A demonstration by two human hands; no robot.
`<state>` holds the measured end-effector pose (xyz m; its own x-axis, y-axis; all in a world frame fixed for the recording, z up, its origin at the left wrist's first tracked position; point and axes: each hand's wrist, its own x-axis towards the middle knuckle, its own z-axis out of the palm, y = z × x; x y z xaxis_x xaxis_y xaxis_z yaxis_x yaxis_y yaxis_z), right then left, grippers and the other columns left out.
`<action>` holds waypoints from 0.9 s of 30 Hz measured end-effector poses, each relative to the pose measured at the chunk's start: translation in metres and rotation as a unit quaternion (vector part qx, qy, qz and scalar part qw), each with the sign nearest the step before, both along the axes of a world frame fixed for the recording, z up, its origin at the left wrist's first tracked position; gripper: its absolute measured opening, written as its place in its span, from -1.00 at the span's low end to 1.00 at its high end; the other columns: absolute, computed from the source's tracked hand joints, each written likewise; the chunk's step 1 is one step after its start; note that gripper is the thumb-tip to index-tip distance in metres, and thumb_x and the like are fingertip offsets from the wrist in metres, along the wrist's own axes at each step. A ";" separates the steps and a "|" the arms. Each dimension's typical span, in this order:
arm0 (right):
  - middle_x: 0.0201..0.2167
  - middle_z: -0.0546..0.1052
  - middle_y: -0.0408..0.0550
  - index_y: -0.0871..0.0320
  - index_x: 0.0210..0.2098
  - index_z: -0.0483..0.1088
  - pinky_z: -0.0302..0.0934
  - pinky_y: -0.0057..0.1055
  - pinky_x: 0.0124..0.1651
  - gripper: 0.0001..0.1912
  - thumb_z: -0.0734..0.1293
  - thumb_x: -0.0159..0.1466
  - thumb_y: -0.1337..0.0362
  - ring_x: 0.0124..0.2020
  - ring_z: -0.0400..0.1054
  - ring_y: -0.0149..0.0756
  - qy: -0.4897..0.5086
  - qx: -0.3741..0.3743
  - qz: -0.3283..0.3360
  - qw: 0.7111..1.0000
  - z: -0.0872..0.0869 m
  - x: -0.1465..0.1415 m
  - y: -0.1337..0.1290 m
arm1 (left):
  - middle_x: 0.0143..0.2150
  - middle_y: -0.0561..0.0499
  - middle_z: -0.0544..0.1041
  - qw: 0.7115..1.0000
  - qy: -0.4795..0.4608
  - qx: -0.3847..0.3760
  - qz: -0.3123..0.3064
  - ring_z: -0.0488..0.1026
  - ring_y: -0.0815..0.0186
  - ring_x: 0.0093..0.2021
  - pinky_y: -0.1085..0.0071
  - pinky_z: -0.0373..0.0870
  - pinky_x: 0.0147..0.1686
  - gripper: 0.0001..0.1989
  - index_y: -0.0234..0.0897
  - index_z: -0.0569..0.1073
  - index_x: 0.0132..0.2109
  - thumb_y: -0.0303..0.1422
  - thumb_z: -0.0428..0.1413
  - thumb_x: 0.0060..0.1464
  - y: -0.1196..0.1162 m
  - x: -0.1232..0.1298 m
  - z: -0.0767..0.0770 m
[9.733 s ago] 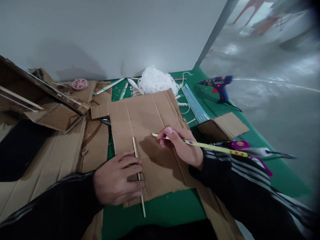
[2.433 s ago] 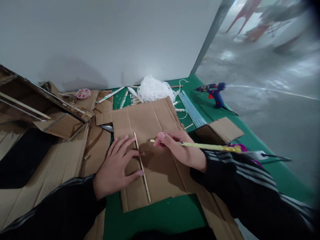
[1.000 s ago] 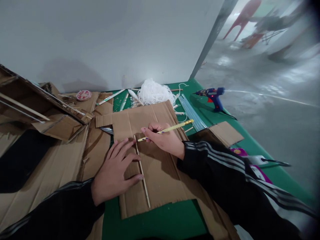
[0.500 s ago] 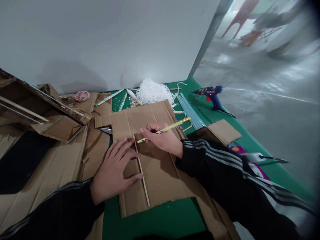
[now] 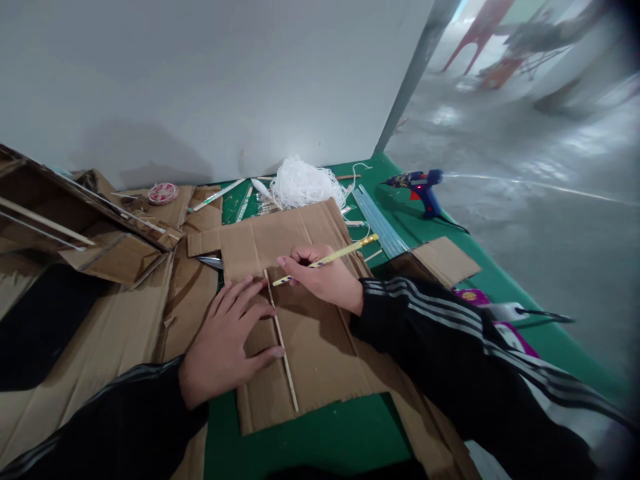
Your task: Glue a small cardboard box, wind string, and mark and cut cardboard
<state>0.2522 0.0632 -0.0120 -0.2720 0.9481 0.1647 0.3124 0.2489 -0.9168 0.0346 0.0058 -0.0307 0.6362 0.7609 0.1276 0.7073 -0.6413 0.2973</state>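
A brown cardboard sheet (image 5: 320,353) lies before me on the green table. Across its left part runs a thin wooden stick (image 5: 287,367), angled slightly. My left hand (image 5: 227,340) rests flat with its fingers apart, fingertips and thumb touching the stick and pressing it against the cardboard. My right hand (image 5: 320,273) is closed round a yellow pencil (image 5: 345,252), whose tip points down-left, beside the stick near its upper end.
Beyond the sheet lie white string (image 5: 305,183), clear glue sticks (image 5: 379,223) and a blue glue gun (image 5: 419,187). A cardboard structure (image 5: 115,257) stands left. A white power strip (image 5: 503,311) is at right, and a grey wall (image 5: 225,80) rises behind.
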 end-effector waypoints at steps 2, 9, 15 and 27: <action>-0.69 0.38 -0.20 0.17 -0.64 0.24 -0.02 -0.52 -0.53 -0.60 0.26 0.30 0.17 -0.61 0.13 -0.50 -0.007 0.003 0.002 1.000 0.000 0.001 0.000 | 0.33 -0.11 0.24 1.000 0.000 0.003 0.000 0.03 -0.06 0.37 -0.14 -0.05 0.30 -0.52 -0.14 0.44 -0.02 0.07 0.11 0.06 0.000 0.000 0.000; -0.71 0.35 -0.21 0.18 -0.64 0.23 -0.04 -0.55 -0.58 -0.60 0.27 0.27 0.16 -0.65 0.15 -0.51 0.000 -0.036 0.016 0.999 0.000 0.000 -0.003 | 0.30 -0.12 0.28 1.000 -0.004 -0.004 0.007 0.04 -0.06 0.36 -0.14 -0.05 0.30 -0.52 -0.14 0.45 -0.04 0.08 0.12 0.04 0.000 0.000 -0.001; -0.71 0.37 -0.19 0.17 -0.66 0.22 -0.02 -0.55 -0.58 -0.59 0.29 0.26 0.17 -0.64 0.16 -0.51 0.006 -0.042 0.067 0.997 -0.001 0.001 -0.004 | 0.30 -0.12 0.28 1.000 -0.005 0.001 0.006 0.04 -0.05 0.36 -0.13 -0.06 0.30 -0.53 -0.13 0.44 -0.04 0.08 0.12 0.04 0.000 0.000 -0.002; -0.71 0.37 -0.20 0.18 -0.65 0.23 -0.02 -0.56 -0.58 -0.61 0.29 0.26 0.21 -0.65 0.16 -0.52 0.007 -0.042 0.082 0.996 -0.002 0.002 -0.006 | 0.34 -0.11 0.23 1.000 -0.012 -0.006 0.002 0.02 -0.03 0.37 -0.11 -0.08 0.31 -0.53 -0.14 0.42 -0.04 0.07 0.13 0.03 0.001 -0.001 -0.004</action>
<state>0.2544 0.0569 -0.0135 -0.4232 0.9014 0.0916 0.2610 0.2181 -0.9404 0.0334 0.0064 -0.0343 0.6295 0.7655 0.1334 0.7031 -0.6342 0.3216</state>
